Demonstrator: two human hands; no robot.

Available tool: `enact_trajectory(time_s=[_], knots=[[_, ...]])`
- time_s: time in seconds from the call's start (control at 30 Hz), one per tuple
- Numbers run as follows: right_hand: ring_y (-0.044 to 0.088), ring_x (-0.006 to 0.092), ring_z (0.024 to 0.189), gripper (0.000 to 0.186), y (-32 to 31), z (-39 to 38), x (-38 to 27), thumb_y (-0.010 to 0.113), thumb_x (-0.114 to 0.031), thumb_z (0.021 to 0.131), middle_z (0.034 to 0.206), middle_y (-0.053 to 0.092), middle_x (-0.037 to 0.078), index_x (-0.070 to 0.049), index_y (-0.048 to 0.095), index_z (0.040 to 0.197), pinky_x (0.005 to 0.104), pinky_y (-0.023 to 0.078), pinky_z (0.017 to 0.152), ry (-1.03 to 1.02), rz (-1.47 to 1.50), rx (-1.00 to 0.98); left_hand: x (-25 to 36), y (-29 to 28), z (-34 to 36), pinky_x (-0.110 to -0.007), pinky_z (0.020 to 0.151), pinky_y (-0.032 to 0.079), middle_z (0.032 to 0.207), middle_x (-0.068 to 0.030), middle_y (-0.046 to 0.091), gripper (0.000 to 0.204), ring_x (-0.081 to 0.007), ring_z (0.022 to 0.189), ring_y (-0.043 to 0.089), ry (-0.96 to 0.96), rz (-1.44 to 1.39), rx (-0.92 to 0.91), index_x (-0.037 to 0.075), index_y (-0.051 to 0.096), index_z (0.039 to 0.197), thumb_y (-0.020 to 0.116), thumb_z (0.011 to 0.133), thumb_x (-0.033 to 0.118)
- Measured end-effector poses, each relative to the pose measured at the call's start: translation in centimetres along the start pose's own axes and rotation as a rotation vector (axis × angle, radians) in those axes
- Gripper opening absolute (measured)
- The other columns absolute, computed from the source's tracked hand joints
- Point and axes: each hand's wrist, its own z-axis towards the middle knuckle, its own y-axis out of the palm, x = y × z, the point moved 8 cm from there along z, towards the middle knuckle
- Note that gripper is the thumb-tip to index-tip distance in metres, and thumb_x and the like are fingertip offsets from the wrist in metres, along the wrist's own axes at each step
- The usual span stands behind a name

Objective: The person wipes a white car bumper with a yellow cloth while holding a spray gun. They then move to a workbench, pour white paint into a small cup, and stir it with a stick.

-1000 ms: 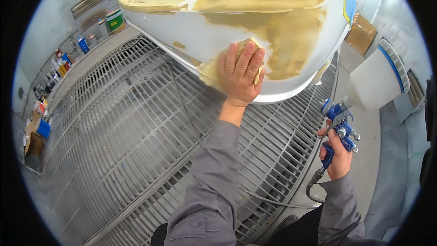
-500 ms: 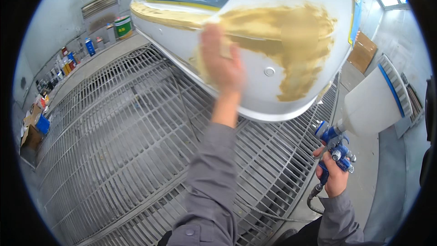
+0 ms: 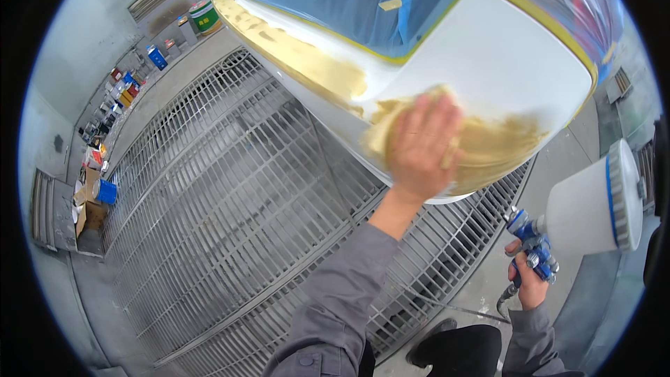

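A white vehicle body panel (image 3: 530, 42) with yellowish filler patches (image 3: 293, 56) fills the top of the view, its upper part masked with translucent blue film (image 3: 335, 7) and tape. My left hand (image 3: 422, 146) presses a pale yellow cloth (image 3: 384, 136) onto a filler patch near the lower corner, fingers over the cloth and blurred by motion. My right hand (image 3: 530, 279), lower right, grips a blue spray gun (image 3: 534, 241) with a large white cup (image 3: 579, 202) and a dark hose below it.
A metal floor grate (image 3: 209, 223) spans below the panel. Cans (image 3: 157, 56) and bottles line the left wall, with a green bucket (image 3: 205, 21) farther back and an open cardboard box (image 3: 91, 220). The booth wall (image 3: 628, 307) curves along the right.
My left hand and cloth have moved across the panel, first up and left, then right. The view has shifted, showing more masking film. My right hand still holds the gun.
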Motion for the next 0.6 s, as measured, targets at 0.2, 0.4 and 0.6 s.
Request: enact_trajectory(time_s=[0.2,0.4,0.6], knots=[[0.056,0.0110,0.059,0.016,0.5,-5.0,-7.3,0.065,-0.007,0.099,0.106,0.070,0.011,0.001,0.063,0.112,0.0260,0.048,0.053,0.150,-0.094,0.039,-10.5,-4.4,1.3,-0.051,0.120,0.035,0.149,-0.0196,0.060,0.042,-0.0420,0.146,0.047,-0.441,-0.008,-0.067,0.000,0.064,0.140,0.055,0.103,0.018],[0.055,0.0116,0.058,0.026,4.2,-6.0,-16.6,0.063,-0.001,0.097,0.107,0.068,0.011,-0.001,0.056,0.122,0.0258,0.048,0.053,0.213,-0.083,0.097,-5.5,-1.3,11.7,-0.049,0.114,0.042,0.141,-0.0221,0.063,0.038,-0.0424,0.132,0.057,-0.746,-0.477,-0.276,0.000,0.063,0.135,0.055,0.105,0.021],[0.057,0.0119,0.059,0.019,12.4,-4.9,-20.4,0.061,0.005,0.094,0.104,0.071,0.014,0.005,0.063,0.113,0.0265,0.048,0.052,0.309,0.003,0.117,-7.9,-0.1,14.0,-0.048,0.117,0.040,0.148,-0.0235,0.058,0.049,-0.0422,0.137,0.053,-0.617,-0.698,-0.442,-0.003,0.057,0.144,0.057,0.104,0.025]])
